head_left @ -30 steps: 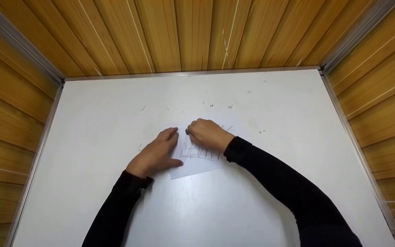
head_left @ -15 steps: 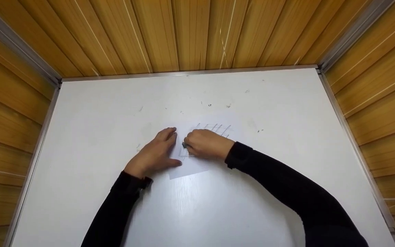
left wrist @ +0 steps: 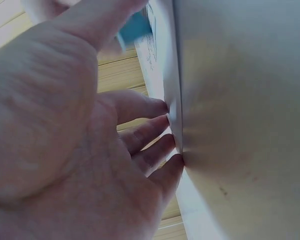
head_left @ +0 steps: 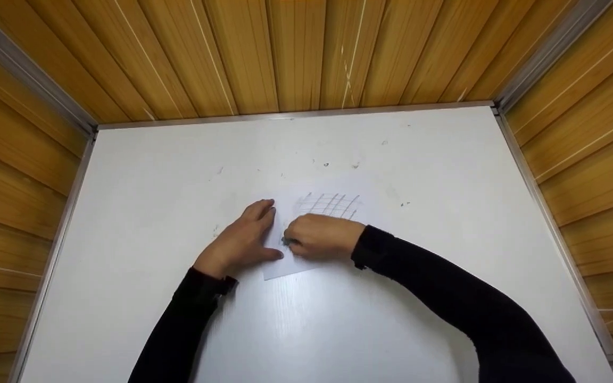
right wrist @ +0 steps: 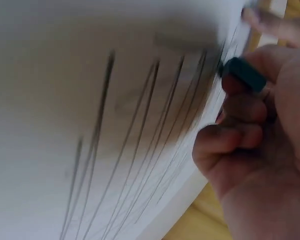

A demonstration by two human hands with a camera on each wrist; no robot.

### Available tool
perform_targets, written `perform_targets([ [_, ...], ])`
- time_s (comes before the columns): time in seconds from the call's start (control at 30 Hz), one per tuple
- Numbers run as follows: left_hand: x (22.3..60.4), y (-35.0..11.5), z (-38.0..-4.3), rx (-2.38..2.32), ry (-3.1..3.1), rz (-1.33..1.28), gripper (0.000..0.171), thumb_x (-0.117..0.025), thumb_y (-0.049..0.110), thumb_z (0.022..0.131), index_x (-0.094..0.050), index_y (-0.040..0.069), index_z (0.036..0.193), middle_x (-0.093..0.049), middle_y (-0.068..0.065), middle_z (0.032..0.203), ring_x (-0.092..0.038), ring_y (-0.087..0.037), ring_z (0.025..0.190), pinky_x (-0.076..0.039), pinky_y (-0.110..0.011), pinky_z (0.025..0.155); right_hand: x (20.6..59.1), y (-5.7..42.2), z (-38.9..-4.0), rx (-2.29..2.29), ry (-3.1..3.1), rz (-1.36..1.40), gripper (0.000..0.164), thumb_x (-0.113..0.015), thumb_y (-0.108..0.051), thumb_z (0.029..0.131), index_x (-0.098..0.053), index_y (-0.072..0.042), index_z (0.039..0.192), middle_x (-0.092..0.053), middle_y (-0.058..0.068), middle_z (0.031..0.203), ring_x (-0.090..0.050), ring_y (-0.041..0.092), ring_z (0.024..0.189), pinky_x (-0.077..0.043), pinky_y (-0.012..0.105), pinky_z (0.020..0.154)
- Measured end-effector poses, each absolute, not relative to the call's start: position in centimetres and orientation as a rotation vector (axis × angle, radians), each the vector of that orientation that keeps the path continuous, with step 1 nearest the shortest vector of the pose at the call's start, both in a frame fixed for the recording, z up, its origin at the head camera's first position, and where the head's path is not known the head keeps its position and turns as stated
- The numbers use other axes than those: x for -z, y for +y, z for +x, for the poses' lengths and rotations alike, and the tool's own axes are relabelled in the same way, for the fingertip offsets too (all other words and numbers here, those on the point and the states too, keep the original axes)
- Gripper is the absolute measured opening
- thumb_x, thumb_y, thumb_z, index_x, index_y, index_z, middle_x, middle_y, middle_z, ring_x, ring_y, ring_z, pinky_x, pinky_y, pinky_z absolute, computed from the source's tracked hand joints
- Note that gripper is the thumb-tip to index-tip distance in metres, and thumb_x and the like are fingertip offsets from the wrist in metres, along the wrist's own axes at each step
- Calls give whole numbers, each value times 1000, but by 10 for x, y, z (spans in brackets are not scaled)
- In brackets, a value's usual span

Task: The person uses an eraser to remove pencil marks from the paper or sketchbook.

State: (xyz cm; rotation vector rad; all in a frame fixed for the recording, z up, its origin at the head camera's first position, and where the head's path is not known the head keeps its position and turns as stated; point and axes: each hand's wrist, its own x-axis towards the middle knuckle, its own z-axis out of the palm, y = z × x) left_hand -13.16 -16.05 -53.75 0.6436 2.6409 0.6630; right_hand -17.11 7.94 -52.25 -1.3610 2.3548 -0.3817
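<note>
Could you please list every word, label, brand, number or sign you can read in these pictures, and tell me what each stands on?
There is no readable text.
Paper: only crossing lines where it shows, no letters or numbers.
Teal block in the right hand: no lettering that I can make out.
White tabletop: small dark marks, too small to identify.

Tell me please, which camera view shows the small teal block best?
The right wrist view: the teal block shows its long side clearly there, pinched in the right hand. The left wrist view shows it blurred, partly behind the left hand; the head view shows only a small dark bit.
</note>
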Motion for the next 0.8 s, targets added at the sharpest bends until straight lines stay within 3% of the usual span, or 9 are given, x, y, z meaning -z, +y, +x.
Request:
perform_targets([
  [0.2, 537, -160, -131, -671, 2658, 631, 109, -92, 45, 88, -37, 0, 171, -26, -10, 184, -26, -30, 171, -40, -47, 133, 523, 78, -177, 313, 2524, -1332, 17, -62, -14, 106, -76, -4, 105, -77, 11, 97, -72, 28, 88, -63, 44, 87],
  [0.4, 539, -159, -130, -659, 2645, 627, 117, -94, 49, 86, -33, 1, 173, -23, -10, 185, -23, -29, 172, -38, -46, 134, 531, 79, -195, 341, 2651, -1194, 24, -56, -17, 112, -75, -3, 106, -76, 11, 97, -72, 29, 92, -62, 45, 87],
  [0.67, 541, -159, -130, -648, 2636, 640, 119, -95, 50, 85, -33, 0, 172, -23, -11, 185, -22, -30, 173, -38, -47, 134, 526, 82, -174, 371, 2340, -1386, 16, -61, -13, 105, -72, -5, 99, -72, 7, 92, -63, 20, 85, -60, 42, 90],
  [0.8, 539, -159, -131, -656, 2633, 656, 117, -95, 49, 85, -34, -1, 171, -24, -12, 184, -22, -32, 173, -39, -48, 133, 526, 81, -177, 338, 2392, -1386, 15, -62, -12, 105, -75, -4, 102, -76, 10, 96, -68, 24, 87, -61, 43, 89],
])
